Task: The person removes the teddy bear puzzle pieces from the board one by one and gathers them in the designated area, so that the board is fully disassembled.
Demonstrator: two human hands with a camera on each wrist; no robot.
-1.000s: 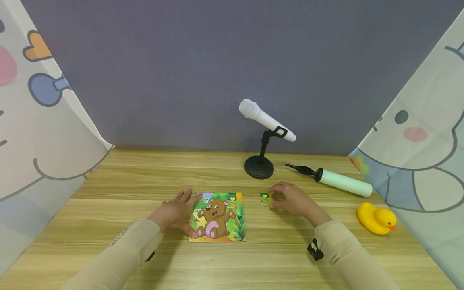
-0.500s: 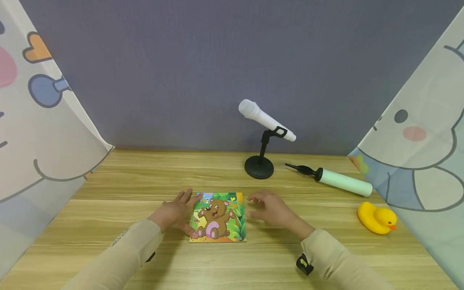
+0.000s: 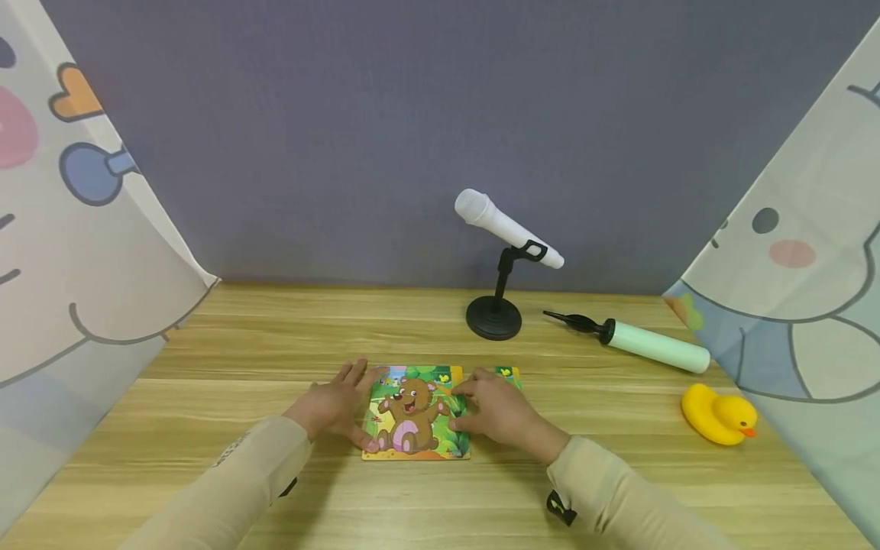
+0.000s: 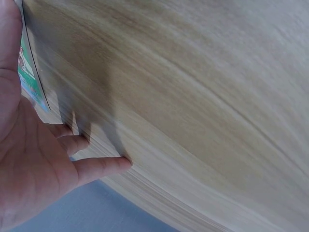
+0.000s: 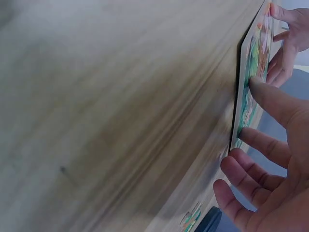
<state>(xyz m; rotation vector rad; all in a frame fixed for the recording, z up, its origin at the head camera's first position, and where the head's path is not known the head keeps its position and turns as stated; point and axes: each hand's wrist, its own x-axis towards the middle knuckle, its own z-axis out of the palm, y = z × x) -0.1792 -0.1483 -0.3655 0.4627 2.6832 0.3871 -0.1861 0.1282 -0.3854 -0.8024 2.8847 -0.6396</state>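
A bear jigsaw board (image 3: 412, 416) lies flat on the wooden table (image 3: 275, 344). My left hand (image 3: 337, 403) rests on the board's left edge with straight fingers and its thumb on the lower left corner. My right hand (image 3: 490, 409) lies on the right edge, its fingertips touching the picture. A loose green puzzle piece (image 3: 507, 373) sits on the table just behind the right hand. The right wrist view shows the board's edge (image 5: 247, 96) under the spread right hand (image 5: 270, 159), and the left hand (image 5: 289, 38) beyond. In the left wrist view the left hand (image 4: 34, 159) lies beside the board (image 4: 28, 79).
A white microphone (image 3: 505, 228) on a black stand (image 3: 493, 318) is behind the board. To the right lie a mint-green air pump (image 3: 649, 345) and a yellow rubber duck (image 3: 718, 415). Cartoon-print curtains (image 3: 82, 252) hang along both sides.
My right hand has let go of the loose piece and moved left onto the board's right edge. The piece stays on the table. The left hand has not moved.
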